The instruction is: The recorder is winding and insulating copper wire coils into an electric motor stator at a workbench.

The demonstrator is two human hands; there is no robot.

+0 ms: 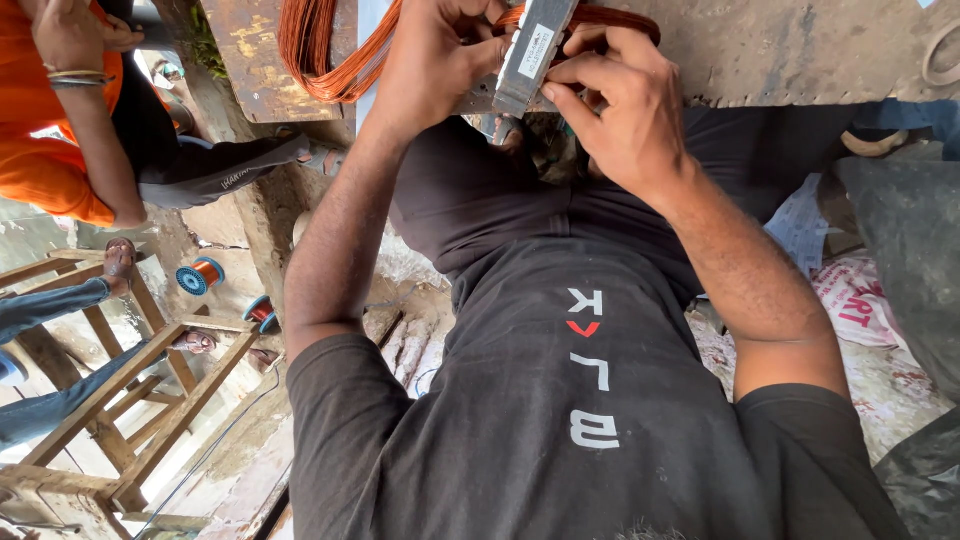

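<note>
Both hands meet at the top centre of the frame: the left hand (435,60) is curled tight against a flat grey metal bar (532,50), the right hand (615,110) pinching its lower edge. The bar looks stiff and fairly heavy — best gripped by its long sides. Behind it, the copper wire coil (330,50) on the worn surface (780,50) seems springy and easily kinked — better cradled as a bundle.

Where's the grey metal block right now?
Top centre of the head view: the grey metal block sits between both hands, beside the coil of orange copper wire.
</note>
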